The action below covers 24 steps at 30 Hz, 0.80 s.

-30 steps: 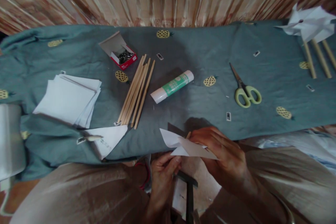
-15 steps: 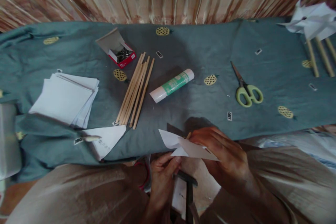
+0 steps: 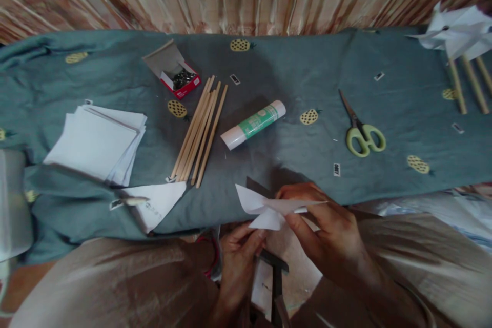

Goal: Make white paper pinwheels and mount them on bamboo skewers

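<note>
A white paper pinwheel with folded blades is between my hands at the front edge of the cloth. My right hand is closed on its right side, thumb below and fingers above the paper. At the lower left blade, my left hand is pinched with thumb against fingers, gripping the paper's edge. The pinwheel's centre is partly covered by its blades. Beneath the hands is a dark T-shaped bar.
On the green cloth lie a glue stick, thin wooden sticks, a red box of small metal pins, stacked white paper, a folded paper piece and scissors. Finished-looking pinwheels on sticks lie far right.
The pinwheel has tilted and turned slightly, so its lower blade shows more. My right hand's fingers have shifted, with the thumb now under the right blade. My left hand stays nearly still.
</note>
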Each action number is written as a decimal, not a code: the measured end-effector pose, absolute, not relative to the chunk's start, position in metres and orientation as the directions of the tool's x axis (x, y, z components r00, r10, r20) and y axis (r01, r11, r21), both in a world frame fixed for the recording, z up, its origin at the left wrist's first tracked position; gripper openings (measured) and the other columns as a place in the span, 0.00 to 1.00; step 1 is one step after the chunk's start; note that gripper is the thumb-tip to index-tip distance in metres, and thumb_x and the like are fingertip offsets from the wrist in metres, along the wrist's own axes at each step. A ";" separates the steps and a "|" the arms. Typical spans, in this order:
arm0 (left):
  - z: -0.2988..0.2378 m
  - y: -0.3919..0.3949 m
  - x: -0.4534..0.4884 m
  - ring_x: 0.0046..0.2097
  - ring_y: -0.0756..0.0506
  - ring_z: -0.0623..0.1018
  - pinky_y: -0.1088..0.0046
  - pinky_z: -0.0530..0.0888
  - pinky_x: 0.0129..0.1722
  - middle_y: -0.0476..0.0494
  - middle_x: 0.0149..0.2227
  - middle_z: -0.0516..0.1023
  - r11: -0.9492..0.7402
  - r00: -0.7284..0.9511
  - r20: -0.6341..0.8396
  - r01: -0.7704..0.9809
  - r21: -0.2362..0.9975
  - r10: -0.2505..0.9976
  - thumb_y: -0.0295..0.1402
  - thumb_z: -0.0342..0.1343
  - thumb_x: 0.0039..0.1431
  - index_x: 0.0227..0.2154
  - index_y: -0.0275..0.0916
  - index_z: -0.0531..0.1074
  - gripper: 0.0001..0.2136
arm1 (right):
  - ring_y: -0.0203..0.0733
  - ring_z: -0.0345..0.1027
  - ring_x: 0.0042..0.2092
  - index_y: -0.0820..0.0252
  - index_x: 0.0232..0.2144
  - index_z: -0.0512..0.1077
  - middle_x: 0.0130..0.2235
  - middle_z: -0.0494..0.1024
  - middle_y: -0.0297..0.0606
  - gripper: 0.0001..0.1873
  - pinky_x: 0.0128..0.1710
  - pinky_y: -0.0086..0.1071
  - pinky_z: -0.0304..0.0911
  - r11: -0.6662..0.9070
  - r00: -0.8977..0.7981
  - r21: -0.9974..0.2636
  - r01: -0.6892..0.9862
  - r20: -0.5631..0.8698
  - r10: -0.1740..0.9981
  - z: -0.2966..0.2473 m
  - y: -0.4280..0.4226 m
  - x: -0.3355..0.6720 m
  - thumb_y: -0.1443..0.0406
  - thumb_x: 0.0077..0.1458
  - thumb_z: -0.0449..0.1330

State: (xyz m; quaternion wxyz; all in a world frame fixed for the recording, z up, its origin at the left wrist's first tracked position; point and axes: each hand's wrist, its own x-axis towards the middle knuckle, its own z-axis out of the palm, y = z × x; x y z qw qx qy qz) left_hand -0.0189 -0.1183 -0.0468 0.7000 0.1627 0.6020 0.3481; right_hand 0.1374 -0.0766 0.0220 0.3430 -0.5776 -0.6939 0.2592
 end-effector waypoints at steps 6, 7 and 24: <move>-0.038 -0.115 -0.018 0.20 0.55 0.63 0.78 0.59 0.22 0.51 0.16 0.69 0.705 0.069 -0.727 -0.319 0.633 0.683 0.45 0.71 0.39 0.22 0.35 0.80 0.16 | 0.40 0.75 0.41 0.56 0.40 0.75 0.40 0.80 0.36 0.07 0.40 0.31 0.68 0.001 0.010 -0.827 0.563 0.007 1.000 0.027 -0.070 0.133 0.68 0.59 0.59; -0.036 -0.115 -0.018 0.20 0.55 0.64 0.78 0.60 0.22 0.51 0.16 0.69 0.704 0.069 -0.726 -0.324 0.632 0.684 0.45 0.71 0.38 0.22 0.35 0.81 0.17 | 0.40 0.75 0.41 0.56 0.39 0.75 0.39 0.80 0.36 0.07 0.40 0.31 0.68 -0.012 0.013 -0.829 0.559 -0.006 1.000 0.028 -0.068 0.133 0.67 0.59 0.59; -0.012 -0.111 -0.012 0.22 0.55 0.68 0.80 0.63 0.24 0.50 0.18 0.73 0.647 0.085 -0.712 -0.504 0.572 0.697 0.39 0.75 0.23 0.24 0.34 0.81 0.20 | 0.40 0.72 0.35 0.57 0.30 0.79 0.33 0.81 0.35 0.06 0.36 0.30 0.62 -0.151 -0.018 -0.606 0.781 -0.264 0.964 0.040 -0.031 0.137 0.66 0.50 0.61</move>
